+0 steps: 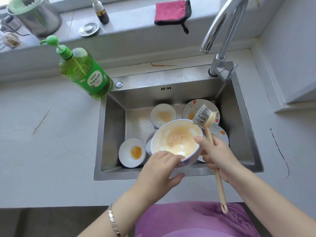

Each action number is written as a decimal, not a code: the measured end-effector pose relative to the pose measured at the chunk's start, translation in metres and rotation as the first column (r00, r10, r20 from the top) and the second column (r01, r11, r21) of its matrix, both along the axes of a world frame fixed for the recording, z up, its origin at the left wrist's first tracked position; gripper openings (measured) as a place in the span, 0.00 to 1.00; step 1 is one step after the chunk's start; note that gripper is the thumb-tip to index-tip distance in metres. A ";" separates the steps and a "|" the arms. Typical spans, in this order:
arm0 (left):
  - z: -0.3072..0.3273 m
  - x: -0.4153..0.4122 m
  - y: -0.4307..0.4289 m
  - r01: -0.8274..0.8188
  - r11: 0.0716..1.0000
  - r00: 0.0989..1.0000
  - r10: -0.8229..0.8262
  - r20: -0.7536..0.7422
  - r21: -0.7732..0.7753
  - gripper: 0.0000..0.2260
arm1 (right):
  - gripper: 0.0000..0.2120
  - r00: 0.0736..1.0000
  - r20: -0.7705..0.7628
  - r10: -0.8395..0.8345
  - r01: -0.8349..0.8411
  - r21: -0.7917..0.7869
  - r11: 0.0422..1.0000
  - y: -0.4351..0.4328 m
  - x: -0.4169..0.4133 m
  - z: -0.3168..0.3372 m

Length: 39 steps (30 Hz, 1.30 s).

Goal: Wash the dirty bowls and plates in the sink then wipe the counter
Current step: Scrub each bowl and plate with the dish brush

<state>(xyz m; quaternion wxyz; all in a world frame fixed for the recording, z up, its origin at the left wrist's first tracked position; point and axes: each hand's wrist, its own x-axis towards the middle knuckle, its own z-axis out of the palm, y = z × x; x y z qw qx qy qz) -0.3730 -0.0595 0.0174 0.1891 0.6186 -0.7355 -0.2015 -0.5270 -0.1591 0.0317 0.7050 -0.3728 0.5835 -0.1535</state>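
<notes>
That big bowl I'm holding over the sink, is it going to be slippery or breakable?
Probably slippery: the bowl is smeared inside with wet, foamy orange residue, and the left hand pinches only its rim. Likely fragile: it looks like glazed ceramic, held above other dishes in the steel sink. Possibly heavy: it's the largest bowl in view.

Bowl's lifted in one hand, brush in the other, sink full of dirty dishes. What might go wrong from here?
1. The left hand grips the large bowl by its near rim alone; if it slips, the bowl may drop onto the floral plate underneath and chip it.
2. The bowl hangs near the sink's front edge, so scrubbing with the brush in the right hand could flick orange residue onto the counter.
</notes>
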 end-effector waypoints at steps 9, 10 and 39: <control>0.028 0.016 -0.032 -0.381 0.753 0.506 0.656 -0.560 0.537 0.09 | 0.12 0.993 -0.118 0.019 -0.027 -0.068 0.997 -0.022 -0.010 0.012; 0.029 0.021 -0.035 -0.385 0.710 0.398 0.704 -0.588 0.590 0.09 | 0.13 0.978 -0.194 0.071 -0.101 -0.151 0.983 -0.024 -0.014 0.012; 0.050 0.032 -0.027 -0.203 0.812 0.358 0.581 -0.731 0.547 0.17 | 0.17 0.731 -0.479 0.485 -0.679 -0.579 0.451 -0.017 0.003 0.058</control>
